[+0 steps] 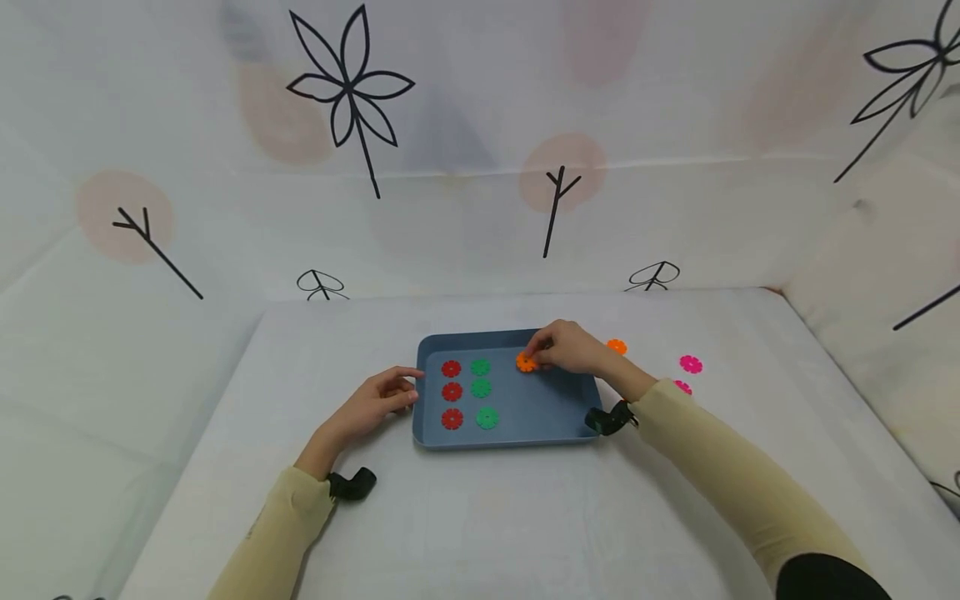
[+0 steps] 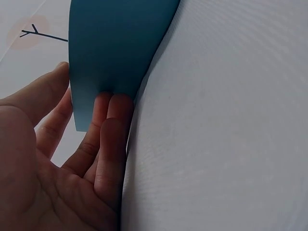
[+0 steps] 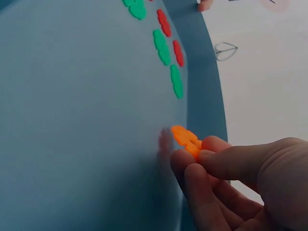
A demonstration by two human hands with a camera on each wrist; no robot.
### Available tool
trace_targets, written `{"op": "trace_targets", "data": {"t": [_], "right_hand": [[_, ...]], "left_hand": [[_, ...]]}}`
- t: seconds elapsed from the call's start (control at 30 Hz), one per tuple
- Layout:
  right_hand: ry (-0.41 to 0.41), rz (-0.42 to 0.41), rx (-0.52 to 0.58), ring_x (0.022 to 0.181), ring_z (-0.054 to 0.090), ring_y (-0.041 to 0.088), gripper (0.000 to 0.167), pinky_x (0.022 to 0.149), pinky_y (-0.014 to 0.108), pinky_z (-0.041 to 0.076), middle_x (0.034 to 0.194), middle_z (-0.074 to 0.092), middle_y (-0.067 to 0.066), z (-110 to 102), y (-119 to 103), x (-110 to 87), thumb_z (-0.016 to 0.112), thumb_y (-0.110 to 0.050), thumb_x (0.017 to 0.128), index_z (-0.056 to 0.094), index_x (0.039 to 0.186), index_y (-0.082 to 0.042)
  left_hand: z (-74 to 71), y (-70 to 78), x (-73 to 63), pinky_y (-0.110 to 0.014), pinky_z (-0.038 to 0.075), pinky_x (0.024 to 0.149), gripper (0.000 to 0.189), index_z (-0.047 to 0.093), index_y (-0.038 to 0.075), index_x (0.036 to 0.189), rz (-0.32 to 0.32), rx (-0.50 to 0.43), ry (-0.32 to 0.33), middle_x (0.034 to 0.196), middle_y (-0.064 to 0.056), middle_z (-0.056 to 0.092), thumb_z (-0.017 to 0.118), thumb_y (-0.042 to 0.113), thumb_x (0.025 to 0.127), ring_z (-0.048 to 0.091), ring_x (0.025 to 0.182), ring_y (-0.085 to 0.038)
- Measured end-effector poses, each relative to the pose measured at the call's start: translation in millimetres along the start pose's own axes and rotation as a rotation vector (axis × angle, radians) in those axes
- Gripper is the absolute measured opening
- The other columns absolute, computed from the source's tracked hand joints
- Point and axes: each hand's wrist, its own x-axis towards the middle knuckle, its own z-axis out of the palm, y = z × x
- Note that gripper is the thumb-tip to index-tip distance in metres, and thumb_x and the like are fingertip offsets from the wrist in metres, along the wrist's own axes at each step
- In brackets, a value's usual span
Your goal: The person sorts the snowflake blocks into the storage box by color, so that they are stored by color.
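Observation:
A blue-grey tray (image 1: 517, 440) lies on the white-covered table. My left hand (image 1: 382, 393) touches its left side; in the left wrist view several fingertips (image 2: 120, 102) rest against the outer wall, with the thumb beside the rim. Between thumb and fingers, my right hand (image 1: 568, 346) pinches an orange flower-shaped plastic disc (image 3: 184, 137), held tilted at the tray's far side, right of centre. On the tray's left part are a column of three red discs (image 1: 452, 392) and, beside it, a column of three green discs (image 1: 482, 388).
Another orange disc (image 1: 617, 347) lies on the table just beyond the tray's right edge, partly behind the right forearm. Farther right are a pink disc (image 1: 691, 364) and a second pink disc (image 1: 682, 387), half hidden by the sleeve. A patterned cloth wall (image 1: 465, 233) stands behind.

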Motion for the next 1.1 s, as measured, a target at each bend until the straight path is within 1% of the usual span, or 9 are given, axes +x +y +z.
{"op": "trace_targets", "data": {"t": [0.13,0.3,0.5,0.57,0.67,0.8,0.87,1.1], "right_hand": [[-0.019,0.012,-0.011,0.074,0.06,0.016,0.013,0.069,0.031,0.049,0.091,0.07,0.005,3,1,4.5,0.064,-0.004,0.094,0.075,0.102,-0.003],[-0.019,0.004,-0.019,0.072,0.058,0.016,0.013,0.067,0.03,0.047,0.086,0.069,0.003,8,4,10.4,0.064,-0.004,0.094,0.075,0.102,-0.003],[-0.021,0.003,-0.006,0.072,0.057,0.016,0.014,0.067,0.029,0.046,0.086,0.069,0.002,13,9,13.9,0.065,-0.006,0.095,0.075,0.105,-0.004],[-0.018,0.0,-0.005,0.072,0.057,0.016,0.015,0.066,0.029,0.046,0.087,0.069,0.003,14,9,13.8,0.066,-0.007,0.094,0.075,0.106,-0.004],[-0.005,-0.029,-0.016,0.073,0.057,0.016,0.016,0.067,0.029,0.046,0.094,0.07,0.005,16,8,13.5,0.068,-0.007,0.093,0.075,0.107,-0.004],[0.017,-0.065,-0.045,0.08,0.057,0.017,0.015,0.071,0.03,0.046,0.105,0.07,0.008,19,7,13.3,0.07,-0.008,0.093,0.076,0.107,-0.006],[0.025,-0.066,-0.059,0.083,0.057,0.018,0.015,0.073,0.031,0.045,0.108,0.07,0.008,21,7,13.7,0.07,-0.009,0.093,0.076,0.106,-0.007],[0.03,-0.055,-0.092,0.088,0.057,0.02,0.015,0.077,0.033,0.045,0.109,0.07,0.006,23,5,15.9,0.07,-0.011,0.093,0.076,0.107,-0.01]], "left_hand": [[-0.6,-0.4,-0.8,-0.032,0.047,0.071,0.041,0.056,0.01,0.137,0.013,0.003,-0.002,0.107,-0.01,0.062,0.064,0.024,0.099,0.058,0.09,-0.025],[-0.8,-0.7,-1.3,-0.031,0.047,0.071,0.041,0.056,0.012,0.136,0.005,0.002,0.0,0.106,-0.008,0.063,0.064,0.026,0.099,0.059,0.09,-0.023],[-1.1,-1.0,-1.2,-0.031,0.047,0.072,0.042,0.056,0.012,0.136,-0.001,0.002,0.0,0.106,-0.008,0.063,0.065,0.027,0.098,0.059,0.09,-0.023],[-1.2,-0.3,-1.4,-0.031,0.047,0.072,0.042,0.056,0.012,0.137,0.003,0.002,-0.001,0.106,-0.008,0.063,0.065,0.026,0.098,0.058,0.09,-0.024],[-1.2,0.4,-1.3,-0.032,0.047,0.071,0.041,0.056,0.013,0.137,-0.004,0.002,0.001,0.106,-0.008,0.063,0.064,0.026,0.099,0.058,0.09,-0.024],[-0.9,1.1,-0.9,-0.032,0.048,0.072,0.04,0.057,0.015,0.136,-0.014,0.002,0.005,0.107,-0.007,0.063,0.064,0.026,0.099,0.058,0.091,-0.025],[-0.7,1.3,-0.7,-0.033,0.048,0.072,0.04,0.057,0.015,0.136,-0.011,0.002,0.005,0.107,-0.007,0.063,0.064,0.026,0.099,0.058,0.091,-0.026],[-1.1,1.8,-1.1,-0.032,0.048,0.072,0.042,0.056,0.013,0.137,0.001,0.004,0.0,0.107,-0.008,0.063,0.064,0.026,0.099,0.058,0.091,-0.024]]}}
